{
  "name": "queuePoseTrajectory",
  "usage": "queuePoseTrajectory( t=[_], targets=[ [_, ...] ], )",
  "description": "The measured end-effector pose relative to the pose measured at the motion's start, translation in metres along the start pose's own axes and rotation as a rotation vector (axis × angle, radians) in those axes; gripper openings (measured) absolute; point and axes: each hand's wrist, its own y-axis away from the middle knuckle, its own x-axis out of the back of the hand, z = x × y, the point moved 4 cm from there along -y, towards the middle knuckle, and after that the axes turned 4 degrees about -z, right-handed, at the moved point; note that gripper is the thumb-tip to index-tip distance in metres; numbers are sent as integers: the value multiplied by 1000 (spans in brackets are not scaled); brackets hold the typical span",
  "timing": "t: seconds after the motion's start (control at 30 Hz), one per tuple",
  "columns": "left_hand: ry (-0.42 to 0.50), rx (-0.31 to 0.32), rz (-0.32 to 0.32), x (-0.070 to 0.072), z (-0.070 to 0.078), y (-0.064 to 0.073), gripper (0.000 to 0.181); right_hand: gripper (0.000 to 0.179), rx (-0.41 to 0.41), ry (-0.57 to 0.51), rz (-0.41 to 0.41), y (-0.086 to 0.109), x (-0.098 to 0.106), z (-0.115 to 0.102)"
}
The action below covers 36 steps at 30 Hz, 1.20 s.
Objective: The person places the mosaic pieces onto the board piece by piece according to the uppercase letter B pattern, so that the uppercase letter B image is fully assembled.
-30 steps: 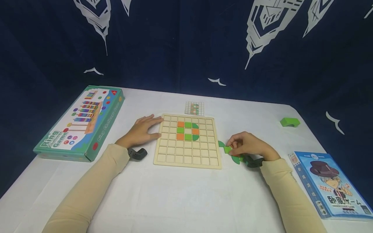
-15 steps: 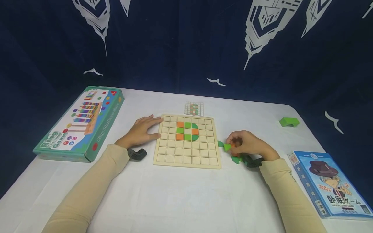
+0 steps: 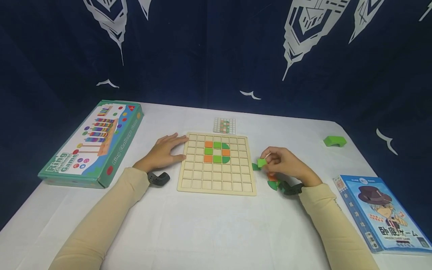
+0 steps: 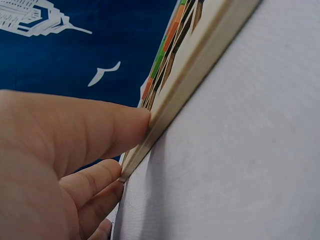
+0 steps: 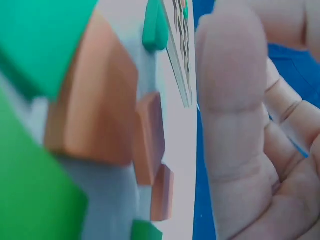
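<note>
A wooden grid board (image 3: 217, 185) lies mid-table, with orange, light green and dark green tiles set in several cells. Along its left edge rests my left hand (image 3: 162, 153), fingers spread; in the left wrist view the thumb (image 4: 125, 127) touches the board's side. To the right of the board, my right hand (image 3: 285, 164) pinches a light green square tile (image 3: 261, 162) between thumb and fingers. Beneath that hand lie loose tiles, partly hidden: orange ones (image 5: 102, 100), a light green one (image 5: 35, 195) and dark green rounded ones (image 3: 272, 185).
Behind the board lies a small pattern card (image 3: 224, 125). A green ring-game box (image 3: 91, 150) stands at the left, a blue game box (image 3: 384, 213) at the right. At the back right sits a green arch-shaped block (image 3: 335, 141).
My right hand has picked up the light green square tile from beside the loose pieces and raised it slightly. My left hand stays at the board's edge.
</note>
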Motion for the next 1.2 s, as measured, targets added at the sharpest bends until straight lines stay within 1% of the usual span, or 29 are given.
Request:
queuePoseTrajectory(
  t=[0.13,0.23,0.4,0.57,0.67,0.8,0.9,1.0,1.2],
  targets=[
    [0,0,2,0,0,0,71,35,-42,-41,-3,-3,-3,0],
    [1,2,3,0,-1,0,71,37,-51,-91,-10,-5,-6,0],
    [2,4,-2,-1,-1,0,70,43,-33,-217,-46,-8,-14,-2],
    [1,4,0,-2,-3,0,70,43,-16,-294,-55,-13,-24,-8],
    [-4,6,1,-2,-3,-1,70,42,-35,-292,-43,-17,-29,-12],
    [-10,7,-1,-2,-3,-1,71,41,-75,-262,-21,-23,-36,-17],
    [-10,8,0,-2,-2,-1,71,40,-80,-273,-19,-28,-41,-20],
    [-8,8,2,-2,-3,-1,71,40,-77,-276,-29,-33,-46,-24],
    [-4,13,3,-1,-3,-1,72,36,-69,-224,-72,-44,-57,-33]
  ],
)
